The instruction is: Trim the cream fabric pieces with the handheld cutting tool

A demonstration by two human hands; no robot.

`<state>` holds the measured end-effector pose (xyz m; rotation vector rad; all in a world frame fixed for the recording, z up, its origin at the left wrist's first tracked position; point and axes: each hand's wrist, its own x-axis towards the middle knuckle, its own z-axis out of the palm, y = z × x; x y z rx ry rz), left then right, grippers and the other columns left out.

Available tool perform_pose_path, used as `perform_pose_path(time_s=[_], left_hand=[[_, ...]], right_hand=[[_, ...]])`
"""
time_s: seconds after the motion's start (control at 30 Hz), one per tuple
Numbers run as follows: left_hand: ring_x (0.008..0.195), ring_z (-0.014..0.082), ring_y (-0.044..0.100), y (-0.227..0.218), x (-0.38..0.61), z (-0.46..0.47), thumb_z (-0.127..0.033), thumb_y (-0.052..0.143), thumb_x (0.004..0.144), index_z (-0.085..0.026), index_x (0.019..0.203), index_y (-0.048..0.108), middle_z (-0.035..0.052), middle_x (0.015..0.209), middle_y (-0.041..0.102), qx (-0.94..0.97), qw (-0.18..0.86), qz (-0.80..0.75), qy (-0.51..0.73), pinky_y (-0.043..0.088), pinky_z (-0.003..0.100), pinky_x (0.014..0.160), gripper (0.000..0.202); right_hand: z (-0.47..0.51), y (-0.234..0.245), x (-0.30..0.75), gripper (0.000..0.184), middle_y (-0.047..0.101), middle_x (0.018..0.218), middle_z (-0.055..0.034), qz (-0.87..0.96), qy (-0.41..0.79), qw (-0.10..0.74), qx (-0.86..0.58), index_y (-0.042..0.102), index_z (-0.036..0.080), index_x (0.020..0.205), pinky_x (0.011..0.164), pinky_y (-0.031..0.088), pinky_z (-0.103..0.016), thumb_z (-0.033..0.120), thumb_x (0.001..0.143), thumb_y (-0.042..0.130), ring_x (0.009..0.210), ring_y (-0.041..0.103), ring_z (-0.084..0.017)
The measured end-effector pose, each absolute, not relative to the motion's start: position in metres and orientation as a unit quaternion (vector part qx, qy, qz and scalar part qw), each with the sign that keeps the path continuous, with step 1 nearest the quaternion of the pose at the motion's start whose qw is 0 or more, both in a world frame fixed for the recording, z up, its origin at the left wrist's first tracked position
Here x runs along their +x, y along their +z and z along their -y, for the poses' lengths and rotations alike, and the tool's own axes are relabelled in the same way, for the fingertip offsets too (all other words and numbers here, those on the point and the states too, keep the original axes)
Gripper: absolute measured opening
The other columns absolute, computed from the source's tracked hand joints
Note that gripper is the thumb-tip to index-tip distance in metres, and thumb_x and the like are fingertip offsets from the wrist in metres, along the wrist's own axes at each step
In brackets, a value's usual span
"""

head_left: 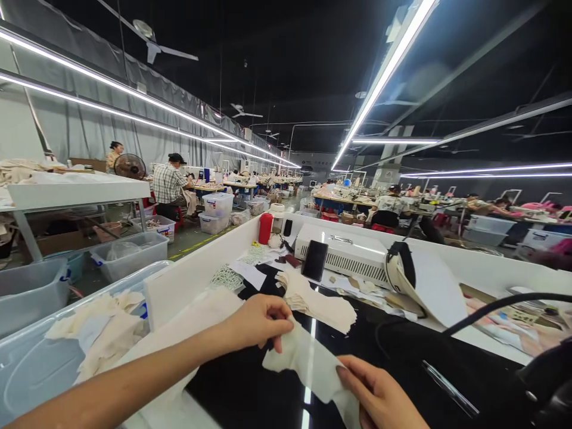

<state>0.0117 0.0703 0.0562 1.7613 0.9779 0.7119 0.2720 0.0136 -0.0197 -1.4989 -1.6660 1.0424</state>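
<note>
Behind the right hand (378, 390), fabric (322, 364) partly hidden.

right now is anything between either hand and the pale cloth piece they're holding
Nothing visible: the left hand and right hand both hold the pale cloth piece directly. The stack of cream pieces lies beyond it on the black tabletop, not between.

Taking the off-white fabric piece (319, 363) as the dial's centre, the desk (241, 384) under it is black. At twelve o'clock the stack of cloth pieces (317, 304) is plain cream and the smartphone (315, 260) black. The slatted machine (364, 247) near one is white. At eleven the bottle (265, 228) is red; at ten, the cords (226, 277) are pale green. Between those two hours, the shirt (166, 183) is white-and-grey checked. The tub (27, 381) at nine is pale blue.
</note>
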Motion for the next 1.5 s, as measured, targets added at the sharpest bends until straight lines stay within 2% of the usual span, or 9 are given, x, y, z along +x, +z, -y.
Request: perform_pose_path(time_s=[0.07, 0.13, 0.23, 0.43, 0.67, 0.9, 1.0, 1.27, 1.5], left_hand=[[0.062, 0.0176, 0.070, 0.062, 0.020, -0.099, -0.036, 0.064, 0.086, -0.017, 0.089, 0.061, 0.0006, 0.072, 0.067, 0.732, 0.458, -0.391, 0.319, 0.043, 0.020, 0.046, 0.020], [0.077, 0.0205, 0.075, 0.070, 0.030, -0.127, -0.034, 0.062, 0.089, -0.017, 0.091, 0.061, 0.0036, 0.080, 0.071, 0.748, 0.423, -0.374, 0.350, 0.053, 0.023, 0.057, 0.017], [0.097, 0.0211, 0.074, 0.077, 0.040, -0.163, -0.031, 0.063, 0.092, -0.017, 0.095, 0.065, 0.0051, 0.098, 0.075, 0.774, 0.350, -0.350, 0.395, 0.056, 0.027, 0.081, 0.014], [0.094, 0.0207, 0.070, 0.040, 0.040, -0.191, -0.017, 0.061, 0.090, -0.020, 0.096, 0.074, 0.0018, 0.099, 0.077, 0.829, 0.244, -0.344, 0.367, 0.052, 0.031, 0.090, 0.014], [0.106, 0.0223, 0.071, -0.005, 0.028, -0.189, -0.013, 0.059, 0.092, -0.021, 0.104, 0.075, 0.0032, 0.112, 0.078, 0.872, 0.204, -0.341, 0.288, 0.051, 0.032, 0.101, 0.021], [0.125, 0.0221, 0.068, 0.002, 0.030, -0.183, -0.005, 0.048, 0.093, -0.020, 0.125, 0.073, 0.0042, 0.134, 0.074, 0.879, 0.179, -0.363, 0.253, 0.048, 0.033, 0.113, 0.043], [0.133, 0.0199, 0.062, 0.016, 0.016, -0.175, -0.007, 0.046, 0.095, -0.022, 0.131, 0.070, 0.0022, 0.144, 0.068, 0.870, 0.159, -0.393, 0.253, 0.042, 0.030, 0.118, 0.046], [0.094, 0.0290, 0.069, 0.050, -0.094, -0.143, -0.038, 0.054, 0.100, -0.021, 0.099, 0.072, 0.0071, 0.103, 0.075, 0.791, 0.081, -0.580, 0.178, 0.048, 0.035, 0.080, 0.024], [0.094, 0.0214, 0.069, 0.016, -0.129, -0.122, -0.039, 0.069, 0.104, -0.015, 0.108, 0.070, 0.0056, 0.106, 0.071, 0.748, 0.129, -0.641, 0.117, 0.058, 0.039, 0.087, 0.024]], right_hand=[[-0.036, -0.012, 0.279, 0.050, 0.047, 0.039, 0.0078, 0.617, 0.343, 0.372, -0.603, 0.079, 0.017, 0.100, 0.030, 0.027, -0.018, 0.062, 0.092, 0.059, 0.026, 0.042, -0.011], [-0.061, -0.004, 0.288, 0.050, 0.062, 0.049, 0.0027, 0.613, 0.294, 0.411, -0.607, 0.079, 0.016, 0.107, 0.035, 0.043, -0.022, 0.059, 0.093, 0.056, 0.036, 0.059, -0.016], [-0.100, 0.006, 0.303, 0.054, 0.081, 0.090, -0.0083, 0.611, 0.206, 0.459, -0.611, 0.075, 0.017, 0.124, 0.069, 0.066, -0.035, 0.056, 0.096, 0.050, 0.078, 0.081, -0.026], [-0.138, -0.018, 0.317, 0.049, 0.073, 0.137, -0.0133, 0.665, 0.041, 0.438, -0.603, 0.075, 0.020, 0.126, 0.115, 0.051, -0.052, 0.036, 0.099, 0.038, 0.129, 0.068, -0.032], [-0.128, -0.051, 0.320, 0.050, 0.074, 0.137, -0.0095, 0.756, -0.044, 0.288, -0.587, 0.078, 0.022, 0.126, 0.107, 0.055, -0.044, 0.009, 0.093, 0.043, 0.122, 0.069, -0.029], [-0.114, -0.042, 0.312, 0.068, 0.075, 0.129, -0.0131, 0.763, -0.146, 0.194, -0.599, 0.076, 0.021, 0.130, 0.085, 0.057, -0.047, -0.011, 0.082, 0.039, 0.100, 0.069, -0.033], [-0.103, -0.038, 0.302, 0.066, 0.074, 0.131, -0.0147, 0.762, -0.174, 0.189, -0.594, 0.074, 0.019, 0.132, 0.090, 0.057, -0.050, -0.011, 0.084, 0.040, 0.105, 0.069, -0.035], [-0.056, -0.046, 0.270, 0.060, 0.073, 0.129, -0.0107, 0.811, -0.161, 0.229, -0.514, 0.075, 0.023, 0.126, 0.094, 0.063, -0.042, -0.007, 0.089, 0.038, 0.111, 0.072, -0.027], [-0.020, -0.053, 0.274, 0.049, 0.074, 0.128, -0.0103, 0.879, -0.089, 0.239, -0.403, 0.073, 0.027, 0.122, 0.090, 0.066, -0.031, 0.000, 0.092, 0.045, 0.111, 0.077, -0.022]])
